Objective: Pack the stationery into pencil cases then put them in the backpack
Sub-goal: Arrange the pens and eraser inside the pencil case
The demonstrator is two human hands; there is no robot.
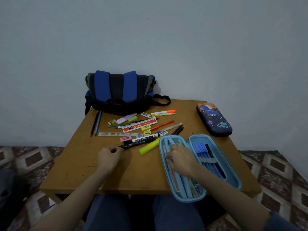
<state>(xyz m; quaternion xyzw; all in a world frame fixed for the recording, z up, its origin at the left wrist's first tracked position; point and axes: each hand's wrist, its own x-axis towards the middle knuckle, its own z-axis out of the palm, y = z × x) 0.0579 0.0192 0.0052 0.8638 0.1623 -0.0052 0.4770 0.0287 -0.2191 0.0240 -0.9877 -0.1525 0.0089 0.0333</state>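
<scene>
Left hand is pinching black marker by its end | right hand, fingers spread, is pressing pens inside open blue pencil case | backpack is sitting behind.

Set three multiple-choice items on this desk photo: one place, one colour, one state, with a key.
1. Where is the backpack? A) at the table's far edge by the wall B) on the floor C) on the lap
2. What colour is the chunky highlighter beside the open pencil case? A) red B) yellow C) white
3. The dark planet-print pencil case is A) unzipped flat B) closed C) inside the backpack
Key: 1 A, it sits against the wall; 2 B, its body is yellow; 3 B, its halves are shut.
</scene>
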